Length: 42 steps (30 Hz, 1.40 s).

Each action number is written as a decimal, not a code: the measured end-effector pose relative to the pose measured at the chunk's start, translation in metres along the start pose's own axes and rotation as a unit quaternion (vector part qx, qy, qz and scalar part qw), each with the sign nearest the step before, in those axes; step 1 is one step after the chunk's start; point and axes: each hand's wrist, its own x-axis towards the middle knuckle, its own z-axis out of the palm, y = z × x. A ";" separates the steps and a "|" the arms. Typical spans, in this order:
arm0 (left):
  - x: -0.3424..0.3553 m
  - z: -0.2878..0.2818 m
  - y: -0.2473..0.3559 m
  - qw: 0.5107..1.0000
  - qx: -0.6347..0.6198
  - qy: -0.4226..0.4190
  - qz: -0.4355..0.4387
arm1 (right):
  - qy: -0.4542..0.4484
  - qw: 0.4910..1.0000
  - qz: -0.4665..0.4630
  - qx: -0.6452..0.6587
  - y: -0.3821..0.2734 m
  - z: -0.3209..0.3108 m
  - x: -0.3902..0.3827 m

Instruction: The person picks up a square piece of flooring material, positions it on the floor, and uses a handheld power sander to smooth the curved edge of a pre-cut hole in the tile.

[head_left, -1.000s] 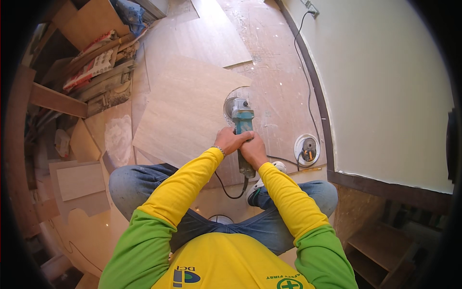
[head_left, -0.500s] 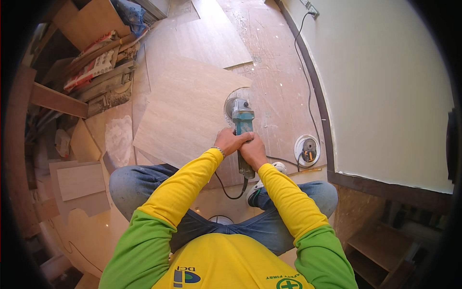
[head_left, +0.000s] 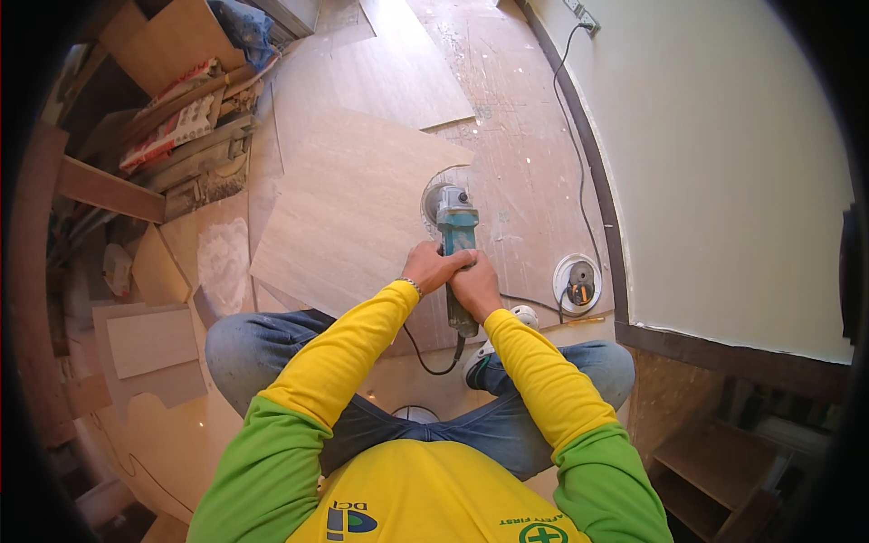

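Observation:
Between my knees I hold a teal angle grinder (head_left: 460,237) with a grey head and a dark rear body. My left hand (head_left: 434,266) grips its body from the left, and my right hand (head_left: 476,282) wraps it from the right just behind; the hands touch. The grinder's disc lies at the curved cut-out on the right edge of a large beige tile (head_left: 339,204). Whether the disc touches the tile I cannot tell. A black power cord (head_left: 425,364) loops from the grinder's rear end.
At right, a round white lid-like piece (head_left: 561,273) holds a dark disc and a small orange-and-black item. A cord (head_left: 579,145) runs along the wall to an outlet. More tiles (head_left: 407,68) lie beyond; stacked wood and bags (head_left: 186,131) fill the left. Cut tile pieces (head_left: 152,342) lie lower left.

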 end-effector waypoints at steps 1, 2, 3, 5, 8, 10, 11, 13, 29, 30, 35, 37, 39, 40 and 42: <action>-0.001 0.000 0.001 1.000 0.001 0.002 -0.002 | 0.002 1.000 0.005 0.001 0.000 -0.001 -0.001; -0.002 0.001 0.003 1.000 0.001 0.003 -0.004 | 0.004 1.000 0.009 0.003 0.000 -0.001 -0.001; -0.002 0.001 0.004 1.000 0.001 0.002 -0.004 | 0.005 1.000 0.010 0.002 0.000 -0.002 -0.001; -0.002 0.001 0.004 1.000 -0.023 -0.002 0.005 | 0.003 1.000 0.017 0.004 -0.002 -0.001 0.000; 0.000 0.001 0.000 0.999 -0.031 0.003 0.010 | 0.004 1.000 0.010 0.000 0.000 0.001 0.003; 0.000 0.000 0.002 1.000 -0.023 0.004 0.005 | -0.004 1.000 0.011 -0.002 0.001 0.000 0.007; -0.001 0.000 0.005 1.000 -0.014 0.003 -0.001 | -0.012 1.000 0.013 -0.004 0.003 -0.001 0.008; -0.003 -0.001 0.009 1.000 -0.013 -0.004 -0.004 | -0.001 1.000 0.007 0.001 0.004 -0.001 0.005; 0.002 0.000 0.001 0.999 -0.037 -0.001 0.007 | 0.015 1.000 0.005 -0.003 -0.006 0.001 0.001; 0.002 0.000 0.001 0.999 -0.037 -0.001 0.007 | 0.015 1.000 0.005 -0.003 -0.007 0.001 0.002; 0.002 0.000 0.003 0.999 -0.046 -0.009 -0.005 | 0.003 1.000 0.010 -0.001 -0.004 -0.001 0.005; 0.002 0.001 0.002 0.999 -0.049 -0.011 -0.003 | -0.004 1.000 0.010 0.002 -0.003 -0.002 0.006; 0.003 0.000 0.002 0.999 -0.053 -0.014 -0.001 | -0.010 1.000 0.009 0.006 -0.003 -0.003 0.006; 0.004 0.000 0.001 0.999 -0.052 -0.014 -0.001 | -0.015 1.000 0.007 0.004 -0.002 -0.003 0.006; 0.005 0.001 -0.001 0.999 -0.050 -0.013 0.002 | -0.018 1.000 0.004 0.004 -0.002 -0.003 0.007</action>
